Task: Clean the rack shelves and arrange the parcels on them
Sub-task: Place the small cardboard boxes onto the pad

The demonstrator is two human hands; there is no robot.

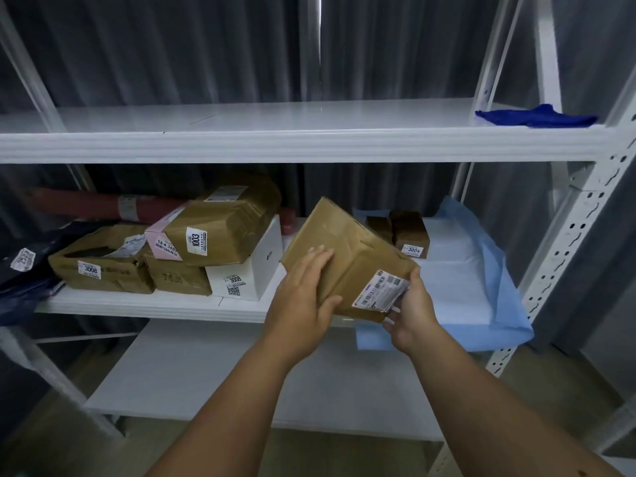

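The landmark here is the middle shelf (155,306) of the white rack, and the work looks about half done. On the far left of that shelf lies a dark plastic mailer bag (24,270), hanging a little over the edge. Just right of it stands a group of parcels: a torn brown box marked 3008 (99,266), a brown parcel marked 1003 (223,228) stacked on a white box (247,273), and behind them a red roll (89,204) against the back. These look roughly placed, not yet in neat order.

In front of the middle shelf, right of the white box, both hands hold a brown cardboard parcel (347,256), tilted, apparently not yet resting on the shelf. The left hand (303,294) lies on its upper face with fingers straight and the thumb curled round the near edge; the right hand (413,308) pinches the lower corner by the shipping label (380,290).

Further right on the same shelf a small brown box marked 3004 (409,235) stands on a light blue sheet (481,270) — this sheet covers the right part and hangs over the front.

Above the middle shelf, the top shelf (275,146) carries only a blue cloth (537,117) at its right end, so wiping there seems finished. Below, the lower shelf (206,373) has no parcels — whether it is cleaned I cannot tell. In my judgement the white box and the 3004 box limit the free gap for the held parcel.
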